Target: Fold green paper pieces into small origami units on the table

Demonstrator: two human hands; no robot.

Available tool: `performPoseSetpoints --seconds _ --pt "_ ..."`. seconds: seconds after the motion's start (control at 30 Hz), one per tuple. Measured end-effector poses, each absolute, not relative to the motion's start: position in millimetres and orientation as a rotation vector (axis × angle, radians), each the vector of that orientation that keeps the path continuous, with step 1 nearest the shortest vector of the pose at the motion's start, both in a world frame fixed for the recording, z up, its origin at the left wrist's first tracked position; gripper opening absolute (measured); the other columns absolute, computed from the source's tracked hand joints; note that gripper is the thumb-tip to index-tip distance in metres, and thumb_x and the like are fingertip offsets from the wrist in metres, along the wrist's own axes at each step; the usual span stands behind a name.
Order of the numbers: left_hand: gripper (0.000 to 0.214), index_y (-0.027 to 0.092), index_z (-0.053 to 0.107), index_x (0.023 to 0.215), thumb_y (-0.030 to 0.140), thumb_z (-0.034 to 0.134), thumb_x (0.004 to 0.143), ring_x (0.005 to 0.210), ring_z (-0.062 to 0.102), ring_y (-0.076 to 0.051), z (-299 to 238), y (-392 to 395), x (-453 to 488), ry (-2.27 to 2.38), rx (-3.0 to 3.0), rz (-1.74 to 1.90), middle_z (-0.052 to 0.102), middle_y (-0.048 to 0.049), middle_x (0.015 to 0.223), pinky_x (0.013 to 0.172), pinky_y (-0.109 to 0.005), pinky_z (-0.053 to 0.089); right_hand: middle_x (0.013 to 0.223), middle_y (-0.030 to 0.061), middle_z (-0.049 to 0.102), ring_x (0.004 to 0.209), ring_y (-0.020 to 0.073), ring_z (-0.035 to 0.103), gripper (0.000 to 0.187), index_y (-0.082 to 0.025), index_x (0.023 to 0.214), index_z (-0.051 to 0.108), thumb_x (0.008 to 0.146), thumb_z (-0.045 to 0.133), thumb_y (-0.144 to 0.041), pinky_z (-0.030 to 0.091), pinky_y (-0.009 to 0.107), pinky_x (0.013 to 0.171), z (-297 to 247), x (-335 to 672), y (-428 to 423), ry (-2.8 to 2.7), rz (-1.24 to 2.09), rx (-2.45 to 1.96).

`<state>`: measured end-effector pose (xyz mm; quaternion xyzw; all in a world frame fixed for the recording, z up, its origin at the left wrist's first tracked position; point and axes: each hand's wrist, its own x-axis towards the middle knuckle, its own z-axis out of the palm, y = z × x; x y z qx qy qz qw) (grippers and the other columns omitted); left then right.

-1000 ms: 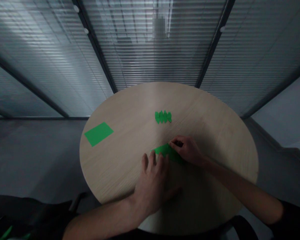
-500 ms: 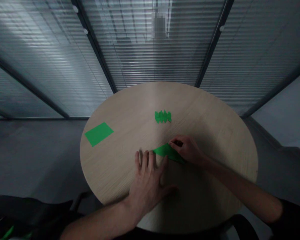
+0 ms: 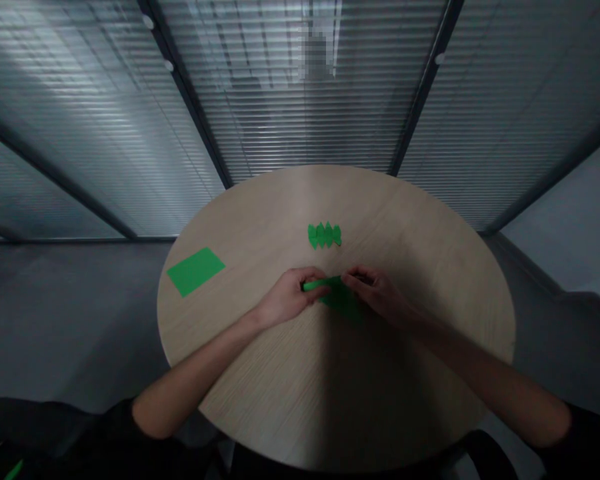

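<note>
A green sheet of paper (image 3: 341, 301) is held between my two hands, just above or on the table; part of it is in shadow. My left hand (image 3: 295, 291) pinches its left end, thumb on the near side and fingers on the far side. The far edge looks raised or folded there. At the upper right, my right hand (image 3: 377, 290) has thumb and fingertips closed on the paper's edge. Beyond the hands lies a small row of pointed green paper pieces (image 3: 325, 235), touching neither hand.
The round wooden table (image 3: 260, 220) bears a flat green sheet (image 3: 196, 271) near its left edge. Behind the table stands a glass partition with blinds (image 3: 305, 133). A dark chair (image 3: 480, 453) shows at the lower right.
My left hand has gone from lying spread on the table beside the paper to pinching its left end. The paper's far edge is lifted. My right hand stays at the paper's upper right.
</note>
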<state>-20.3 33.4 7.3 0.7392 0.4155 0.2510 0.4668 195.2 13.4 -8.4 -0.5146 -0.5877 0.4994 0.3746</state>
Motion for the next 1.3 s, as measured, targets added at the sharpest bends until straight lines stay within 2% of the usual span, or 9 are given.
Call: performPoseSetpoints --seconds 0.27,0.43,0.5,0.57,0.63,0.73,0.87,1.03,1.3 --pt "0.026 0.013 0.068 0.098 0.037 0.068 0.088 0.059 0.056 -0.010 6 30 -24 0.971 1.603 0.752 0.065 -0.0015 0.077 0.056 -0.022 0.048 0.081 0.0034 0.068 0.071 0.0155 0.061 0.028 -0.018 0.098 0.070 0.089 0.062 -0.043 0.048 0.026 0.063 -11 202 16 -1.680 1.243 -1.218" --pt "0.026 0.012 0.068 0.104 0.035 0.065 0.091 0.063 0.057 -0.012 3 29 -23 0.967 1.707 0.748 0.065 -0.0023 0.077 0.059 -0.024 0.047 0.083 0.0038 0.069 0.074 0.0160 0.061 0.025 -0.018 0.092 0.070 0.089 0.062 -0.041 0.050 0.027 0.066 -8 204 16 -1.748 1.202 -1.202" --pt "0.028 0.014 0.066 0.113 0.033 0.066 0.092 0.070 0.060 -0.014 1 28 -23 0.995 1.812 0.810 0.065 -0.0021 0.080 0.064 -0.026 0.050 0.077 0.0021 0.066 0.068 0.0147 0.059 0.026 -0.019 0.086 0.070 0.089 0.063 -0.043 0.048 0.026 0.061 -6 202 14 -1.719 1.241 -1.213" --pt "0.032 0.017 0.063 0.120 0.030 0.068 0.092 0.085 0.063 -0.018 -2 25 -24 1.031 1.971 0.922 0.066 -0.0046 0.093 0.075 -0.030 0.054 0.071 0.0000 0.061 0.061 0.0128 0.054 0.028 -0.019 0.081 0.068 0.086 0.065 -0.046 0.043 0.025 0.055 -5 201 12 -1.661 1.278 -1.241" --pt "0.031 0.019 0.063 0.122 0.027 0.068 0.093 0.105 0.061 -0.022 -3 22 -25 1.019 2.153 1.020 0.063 -0.0085 0.111 0.091 -0.037 0.054 0.066 -0.0019 0.057 0.056 0.0112 0.050 0.029 -0.019 0.080 0.067 0.083 0.068 -0.047 0.039 0.024 0.050 -4 199 10 -1.593 1.322 -1.271" --pt "0.025 0.021 0.065 0.120 0.024 0.065 0.095 0.117 0.055 -0.023 -2 17 -25 0.948 2.329 1.068 0.055 -0.0102 0.120 0.102 -0.043 0.049 0.061 -0.0047 0.051 0.049 0.0088 0.043 0.032 -0.019 0.077 0.064 0.078 0.073 -0.050 0.033 0.023 0.045 -2 198 8 -1.495 1.426 -1.293" --pt "0.019 0.020 0.065 0.114 0.023 0.065 0.095 0.116 0.056 -0.024 -2 13 -23 0.913 2.338 1.068 0.056 -0.0102 0.119 0.099 -0.043 0.051 0.056 -0.0071 0.049 0.044 0.0074 0.040 0.036 -0.020 0.078 0.063 0.075 0.075 -0.054 0.029 0.022 0.041 -3 199 9 -1.393 1.510 -1.296" --pt "0.031 0.018 0.056 0.122 0.026 0.066 0.094 0.107 0.061 -0.024 -5 14 -23 0.927 2.407 1.117 0.065 -0.0103 0.112 0.094 -0.043 0.052 0.056 -0.0053 0.052 0.046 0.0080 0.045 0.038 -0.018 0.079 0.066 0.075 0.077 -0.054 0.030 0.022 0.043 -6 202 11 -1.333 1.494 -1.293" --pt "0.050 0.015 0.043 0.145 0.018 0.059 0.098 0.115 0.061 -0.025 -4 17 -29 0.927 2.892 1.253 0.072 -0.0097 0.115 0.113 -0.049 0.039 0.059 -0.0044 0.052 0.047 0.0073 0.044 0.039 -0.018 0.081 0.071 0.076 0.079 -0.056 0.032 0.022 0.044 -11 201 16 -1.142 1.588 -1.187"
